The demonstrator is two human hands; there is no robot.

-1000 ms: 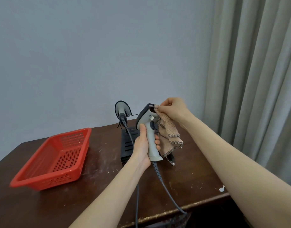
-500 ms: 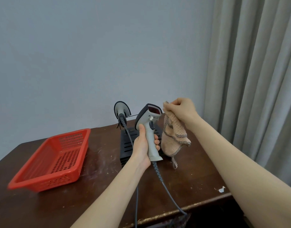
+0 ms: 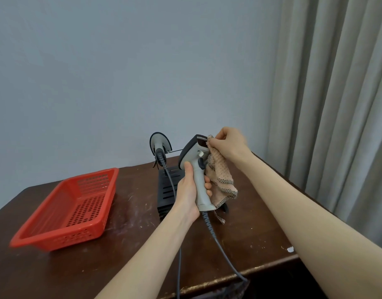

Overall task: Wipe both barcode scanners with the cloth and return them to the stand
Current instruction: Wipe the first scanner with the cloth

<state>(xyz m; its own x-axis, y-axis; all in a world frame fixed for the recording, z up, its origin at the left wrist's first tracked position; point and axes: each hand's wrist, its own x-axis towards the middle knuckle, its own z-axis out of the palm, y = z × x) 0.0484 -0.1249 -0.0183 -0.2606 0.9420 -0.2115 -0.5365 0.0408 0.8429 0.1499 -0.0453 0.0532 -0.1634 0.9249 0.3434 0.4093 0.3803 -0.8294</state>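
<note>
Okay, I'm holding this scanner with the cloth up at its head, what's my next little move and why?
Probably drag the cloth down from the scan window toward the handle: the right hand presses it only at the top of the scanner, which the left hand holds upright.

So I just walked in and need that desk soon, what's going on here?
A person is cleaning barcode scanners. The left hand grips a grey scanner upright by its handle, while the right hand presses a pink cloth against its head. The second scanner sits behind on the black stand. A red basket lies on the table to the left.
</note>
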